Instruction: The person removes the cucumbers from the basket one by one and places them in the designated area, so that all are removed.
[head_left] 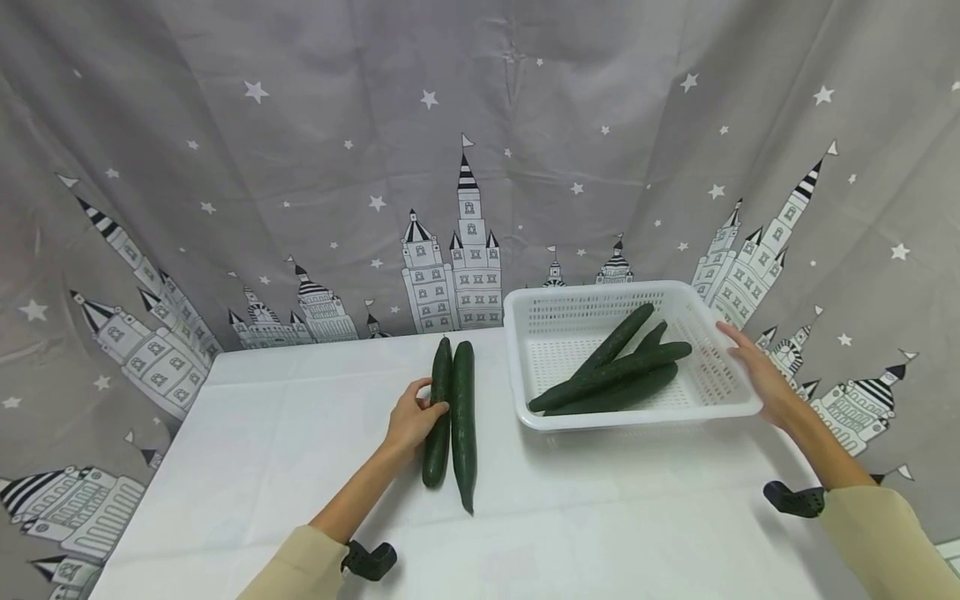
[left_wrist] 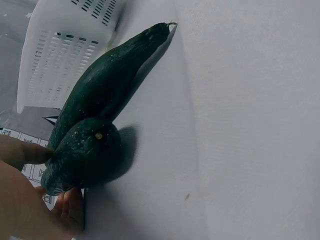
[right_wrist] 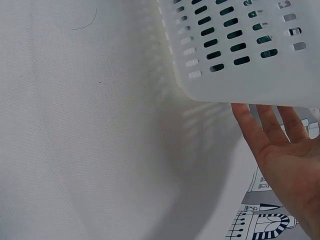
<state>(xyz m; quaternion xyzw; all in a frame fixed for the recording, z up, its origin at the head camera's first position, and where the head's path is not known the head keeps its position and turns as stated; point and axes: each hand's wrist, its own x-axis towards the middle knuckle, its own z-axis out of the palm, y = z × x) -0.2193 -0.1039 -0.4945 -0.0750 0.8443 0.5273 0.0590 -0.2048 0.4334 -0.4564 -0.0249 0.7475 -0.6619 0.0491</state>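
Observation:
My left hand (head_left: pixel 411 423) grips the left one of two dark green cucumbers, thumb on one side and fingers on the other. That cucumber (left_wrist: pixel 82 157) shows its blunt end in the left wrist view. The second cucumber (head_left: pixel 464 425) lies right beside it on the white table, its tapered end toward me. At the right, my right hand (head_left: pixel 765 383) rests its fairly straight fingers (right_wrist: pixel 250 130) against the outer side of a white plastic basket (head_left: pixel 637 417). Several cucumbers (head_left: pixel 611 373) lie crossed inside the basket. The right thumb is hidden in the right wrist view.
The table (head_left: pixel 285 442) has a white cover. Behind it hangs a grey curtain (head_left: pixel 315 125) printed with stars and castles. Black wrist devices sit at both sleeves.

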